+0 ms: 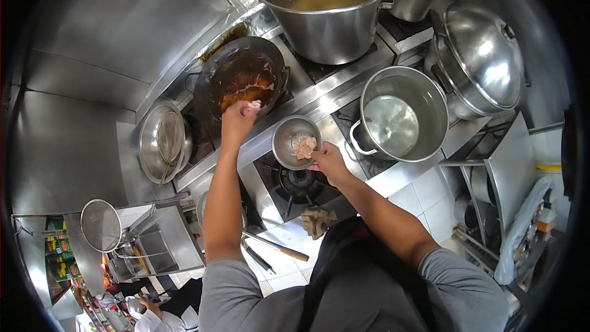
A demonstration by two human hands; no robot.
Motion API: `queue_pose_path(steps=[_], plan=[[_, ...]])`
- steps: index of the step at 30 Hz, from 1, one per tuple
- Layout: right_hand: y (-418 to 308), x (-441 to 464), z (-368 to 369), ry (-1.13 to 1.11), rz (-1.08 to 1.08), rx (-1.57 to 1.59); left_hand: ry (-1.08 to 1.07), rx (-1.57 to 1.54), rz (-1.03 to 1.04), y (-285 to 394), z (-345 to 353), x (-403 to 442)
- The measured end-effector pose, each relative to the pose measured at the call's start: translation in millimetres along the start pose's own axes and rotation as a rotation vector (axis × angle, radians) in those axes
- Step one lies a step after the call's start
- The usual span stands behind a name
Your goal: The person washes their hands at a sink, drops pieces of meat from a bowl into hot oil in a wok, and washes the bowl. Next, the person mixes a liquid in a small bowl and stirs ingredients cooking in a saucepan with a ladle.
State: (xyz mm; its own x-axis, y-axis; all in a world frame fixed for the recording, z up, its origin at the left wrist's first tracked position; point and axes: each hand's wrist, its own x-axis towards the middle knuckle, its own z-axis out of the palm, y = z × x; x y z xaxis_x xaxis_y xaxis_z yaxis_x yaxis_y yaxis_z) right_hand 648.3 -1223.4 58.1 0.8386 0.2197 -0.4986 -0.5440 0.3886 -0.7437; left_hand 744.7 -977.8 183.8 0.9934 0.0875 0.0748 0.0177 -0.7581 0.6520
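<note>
My left hand is over the near edge of a dark wok, its fingers closed on a small pale piece of raw meat. Hot-looking brown oil fills the wok's bottom, with pale bits floating in it. My right hand grips the rim of a small metal bowl, slightly tilted above a gas burner. A clump of pinkish raw meat lies in that bowl, on the side nearest my right hand.
A large stockpot of yellowish liquid stands at the back. To the right are an open pot and a domed lidded pot. A basin with a strainer sits left. A cloth lies at the stove's front. Another person's sleeve shows lower left.
</note>
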Motion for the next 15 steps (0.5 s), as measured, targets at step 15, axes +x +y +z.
queue_pose_path(steps=[15], plan=[[2.7,-1.5,-0.7,-0.048,-0.074,-0.070,-0.501,0.602,0.067,52.5,71.4,-82.0]])
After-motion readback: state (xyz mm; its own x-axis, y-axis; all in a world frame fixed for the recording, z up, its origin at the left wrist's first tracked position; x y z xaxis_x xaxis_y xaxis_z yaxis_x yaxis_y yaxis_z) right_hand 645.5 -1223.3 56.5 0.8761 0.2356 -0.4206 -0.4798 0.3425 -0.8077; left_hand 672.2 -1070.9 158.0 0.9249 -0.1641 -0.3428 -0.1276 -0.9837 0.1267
